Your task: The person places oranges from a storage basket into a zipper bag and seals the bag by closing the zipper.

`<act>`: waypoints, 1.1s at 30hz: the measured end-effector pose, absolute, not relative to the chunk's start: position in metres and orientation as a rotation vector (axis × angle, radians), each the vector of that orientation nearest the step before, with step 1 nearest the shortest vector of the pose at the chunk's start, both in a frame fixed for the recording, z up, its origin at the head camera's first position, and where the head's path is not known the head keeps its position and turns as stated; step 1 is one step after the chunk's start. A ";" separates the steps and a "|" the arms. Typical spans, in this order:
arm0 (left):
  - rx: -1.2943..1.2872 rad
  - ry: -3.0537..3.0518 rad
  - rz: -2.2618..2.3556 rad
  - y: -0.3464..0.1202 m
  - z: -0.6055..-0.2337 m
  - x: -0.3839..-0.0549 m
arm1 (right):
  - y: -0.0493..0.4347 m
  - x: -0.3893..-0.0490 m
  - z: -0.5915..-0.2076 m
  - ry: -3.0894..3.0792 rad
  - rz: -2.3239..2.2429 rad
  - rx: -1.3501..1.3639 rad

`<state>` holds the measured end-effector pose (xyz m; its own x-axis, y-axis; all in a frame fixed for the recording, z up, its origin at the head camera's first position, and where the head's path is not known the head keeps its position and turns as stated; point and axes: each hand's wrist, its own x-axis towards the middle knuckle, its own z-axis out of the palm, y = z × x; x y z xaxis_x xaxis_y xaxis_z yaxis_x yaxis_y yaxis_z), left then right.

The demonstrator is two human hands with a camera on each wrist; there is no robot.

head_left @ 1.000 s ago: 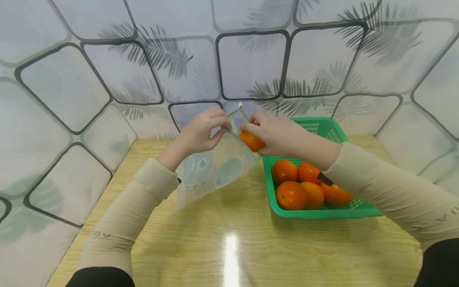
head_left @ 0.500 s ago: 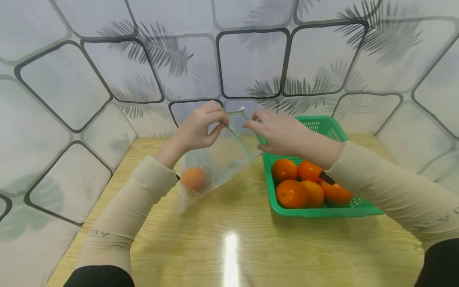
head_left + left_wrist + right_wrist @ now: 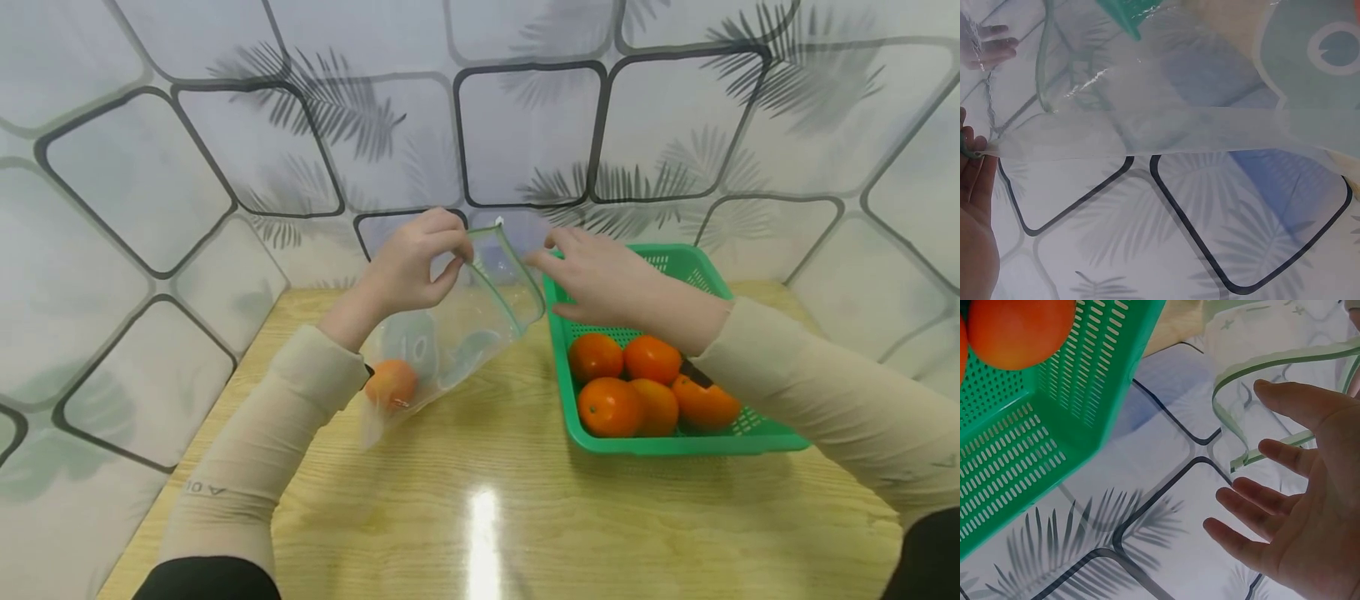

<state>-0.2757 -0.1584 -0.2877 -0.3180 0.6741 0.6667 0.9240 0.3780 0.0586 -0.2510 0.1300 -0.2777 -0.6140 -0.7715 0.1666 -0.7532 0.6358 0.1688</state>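
The left hand (image 3: 420, 262) is pinching the rim (image 3: 498, 301) of a bag (image 3: 457, 333) slanting down-left from its fingers, an orange (image 3: 392, 384) lying inside. The right hand (image 3: 603, 279), nearer the basket (image 3: 675, 447), is holding nothing, fingers apart beside the rim, oranges (image 3: 652, 407) sitting nearer the person. The right wrist view is revealing its bare fingertips.

The right sleeve (image 3: 825, 400) hides part of the green basket (image 3: 675, 447) on its right side. The edges of the left wrist view cut off the left hand (image 3: 977, 219) and the clear bag (image 3: 1197, 128). Lettering on the left sleeve (image 3: 255, 450) is too small to read.
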 end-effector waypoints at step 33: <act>-1.372 -2.080 -0.591 -0.155 -0.294 -0.281 | 0.175 -0.257 -0.292 -2.993 -0.222 0.972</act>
